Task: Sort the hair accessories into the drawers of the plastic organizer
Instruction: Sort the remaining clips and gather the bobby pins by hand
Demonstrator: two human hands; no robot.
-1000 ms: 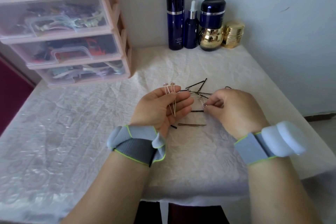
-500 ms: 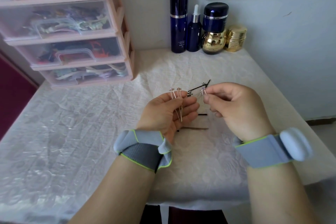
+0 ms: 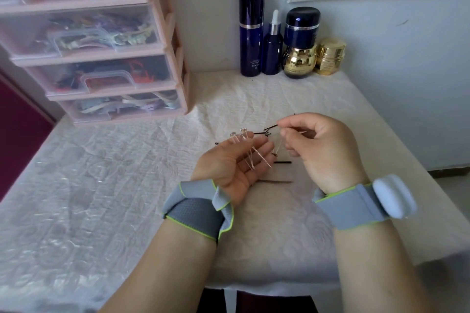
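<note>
Now the right hand (image 3: 323,150) has lifted clear of the surface (image 3: 101,185) and pinches one thin silver hairpin (image 3: 279,143) between thumb and forefinger, carrying it toward the left hand (image 3: 236,162); a second ago that hand was down among the loose pins. The left hand lies palm up, fingers relaxed and slightly curved, with a small bundle of pearl-tipped pins (image 3: 250,152) resting across them; whether the thumb clamps them cannot be determined. The pinched pin hangs just beside the left fingertips, at their 3 o'clock.

Black bobby pins (image 3: 282,162) lie on the surface under and beyond both hands, between 12 and 5 o'clock from the left palm. The plastic organizer (image 3: 175,63) stands at 10 o'clock, well apart, all visible drawers closed and already holding accessories.

Assessment: collection is in progress, one type at a time. No drawer is open, so depositing is not yet under way, and the black pins remain unsorted.
</note>
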